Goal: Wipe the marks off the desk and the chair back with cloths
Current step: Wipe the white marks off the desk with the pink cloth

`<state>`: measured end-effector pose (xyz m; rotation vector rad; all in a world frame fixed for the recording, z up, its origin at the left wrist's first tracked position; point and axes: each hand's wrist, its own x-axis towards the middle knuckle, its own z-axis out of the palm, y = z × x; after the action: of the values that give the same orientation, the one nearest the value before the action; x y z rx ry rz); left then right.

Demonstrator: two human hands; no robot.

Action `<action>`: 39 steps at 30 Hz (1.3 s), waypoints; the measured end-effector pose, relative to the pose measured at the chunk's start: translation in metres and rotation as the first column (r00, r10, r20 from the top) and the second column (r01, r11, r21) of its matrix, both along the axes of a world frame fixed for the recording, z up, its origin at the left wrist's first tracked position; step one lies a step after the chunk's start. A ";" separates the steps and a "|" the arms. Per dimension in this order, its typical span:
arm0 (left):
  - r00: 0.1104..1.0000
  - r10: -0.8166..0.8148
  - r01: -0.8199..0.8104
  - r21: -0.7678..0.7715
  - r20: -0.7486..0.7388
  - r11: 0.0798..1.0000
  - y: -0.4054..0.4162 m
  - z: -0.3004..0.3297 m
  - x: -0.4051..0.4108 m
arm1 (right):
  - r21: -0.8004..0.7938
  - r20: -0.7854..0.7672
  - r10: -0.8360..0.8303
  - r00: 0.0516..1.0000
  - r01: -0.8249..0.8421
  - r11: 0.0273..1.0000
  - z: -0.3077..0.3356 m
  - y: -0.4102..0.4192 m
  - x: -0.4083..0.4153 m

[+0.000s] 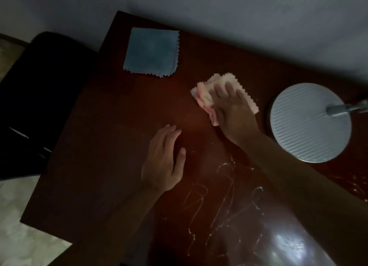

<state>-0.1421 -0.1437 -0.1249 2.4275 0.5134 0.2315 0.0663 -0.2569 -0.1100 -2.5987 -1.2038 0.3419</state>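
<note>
Progress: early; scrawled marks [225, 202] cover the near table [95, 146], chair [39, 86] apparently untouched.
Right hand [233, 110]: fingers flat, pressing the pink cloth [203, 94] beyond the marks.
Left hand [163, 158]: flat on the table, holding nothing.
Blue cloth [151, 51]: folded, fluffy, zigzag-edged, far side.
Table surface: dark, glossy.
Lamp base [306, 126]: round, ribbed.

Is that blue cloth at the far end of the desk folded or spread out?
Folded. The blue cloth lies flat as a neat square on the desk, with several zigzag edges stacked along its right and near sides.
</note>
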 end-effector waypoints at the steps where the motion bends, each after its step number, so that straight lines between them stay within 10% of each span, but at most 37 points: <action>1: 1.000 0.001 -0.001 0.008 0.005 1.000 0.000 -0.001 0.000 | 0.006 -0.014 0.006 1.000 -0.005 1.000 0.002 -0.004 -0.018; 8: 0.999 -0.026 0.030 0.073 -0.046 0.997 -0.002 0.000 -0.001 | 0.087 0.000 0.267 0.964 -0.266 0.960 0.000 -0.080 -0.132; 16: 0.998 -0.013 0.018 0.093 -0.054 0.996 -0.002 -0.001 0.000 | 0.070 0.141 -0.079 0.987 0.069 0.995 -0.002 -0.033 0.031; 29: 0.999 -0.020 0.023 0.086 -0.035 0.996 0.000 -0.002 0.002 | 0.157 0.222 -0.255 0.941 0.224 0.962 -0.005 -0.065 -0.042; 39: 1.000 -0.025 0.024 0.051 0.018 0.998 0.000 -0.003 -0.001 | 0.186 0.162 0.146 0.976 -0.176 0.967 -0.005 -0.089 -0.168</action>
<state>-0.1432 -0.1441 -0.1278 2.4767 0.4747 0.2593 -0.1015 -0.3463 -0.1153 -2.3950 -1.4250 0.0553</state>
